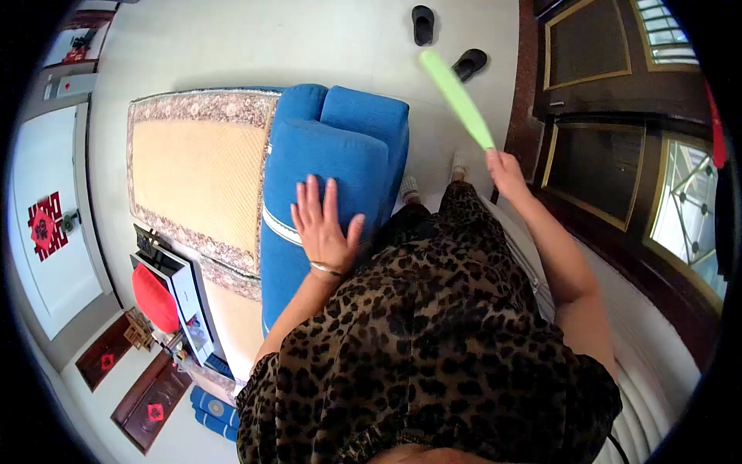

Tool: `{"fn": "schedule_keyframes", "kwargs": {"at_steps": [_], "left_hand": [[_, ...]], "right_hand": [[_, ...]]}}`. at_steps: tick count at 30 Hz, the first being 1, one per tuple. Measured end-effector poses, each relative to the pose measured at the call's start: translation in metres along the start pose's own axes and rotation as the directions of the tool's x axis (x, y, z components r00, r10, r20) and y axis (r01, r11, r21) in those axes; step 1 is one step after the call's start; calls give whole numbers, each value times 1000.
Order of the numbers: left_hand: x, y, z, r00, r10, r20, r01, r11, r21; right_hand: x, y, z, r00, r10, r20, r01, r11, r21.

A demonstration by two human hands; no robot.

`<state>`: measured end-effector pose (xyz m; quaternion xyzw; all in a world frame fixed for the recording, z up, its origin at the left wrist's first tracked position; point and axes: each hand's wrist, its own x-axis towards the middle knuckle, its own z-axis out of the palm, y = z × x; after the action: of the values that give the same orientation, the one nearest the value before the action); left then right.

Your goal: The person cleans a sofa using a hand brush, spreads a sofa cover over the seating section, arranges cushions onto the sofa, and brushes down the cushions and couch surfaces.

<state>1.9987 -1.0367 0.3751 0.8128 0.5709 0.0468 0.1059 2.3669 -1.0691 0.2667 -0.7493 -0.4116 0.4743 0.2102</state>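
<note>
My left hand [327,234] rests with spread fingers on the back of a blue sofa [348,158], a bracelet around its wrist. My right hand [506,174] is closed around the narrow end of a long, flat, light green paddle-like tool [457,97]. The tool points up and away over the floor, slightly blurred, so its exact kind is unclear. Its far end appears close to two black slippers. A beige mat [205,155] with a floral border covers the sofa seat.
Black slippers [423,25] lie on the pale floor [232,46]. Dark wooden doors [587,46] with glazed panels line the right side. Beyond the sofa stands a low table [185,298] with a red item [154,299] on it. A white door [58,224] is at far left.
</note>
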Motion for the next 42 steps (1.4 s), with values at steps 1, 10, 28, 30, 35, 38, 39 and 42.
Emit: {"fn": "schedule_keyframes", "kwargs": {"at_steps": [1,10,28,30,35,38,39,42], "left_hand": [[11,-15,-3,995,-64,-75,60,997,-56],[116,-10,-43,994,-108,-31,112,931,348],[201,23,-21,827,-299,477,227,952,204],[199,58,4,618,-460,638,193,875,444],[259,93,-39,756,-107,646,334,912,-239],[262,68,-35,842,-498,206,446,859,252],[221,49,19,834,-482,269,309,812,495],[218,89,57,222,-49,974,597,796,-95]], "right_hand": [[3,3,-7,1000,14,-16,-13,998,63],[60,-36,-18,993,-101,59,102,995,-13],[220,-15,-158,988,-148,53,147,989,21],[234,-27,-164,987,-132,91,125,989,78],[256,-31,-180,987,-120,110,112,991,76],[264,-28,-186,968,-195,158,190,981,48],[263,-27,-188,967,-195,164,195,981,15],[267,-27,-191,968,-206,144,216,975,-58]]}}
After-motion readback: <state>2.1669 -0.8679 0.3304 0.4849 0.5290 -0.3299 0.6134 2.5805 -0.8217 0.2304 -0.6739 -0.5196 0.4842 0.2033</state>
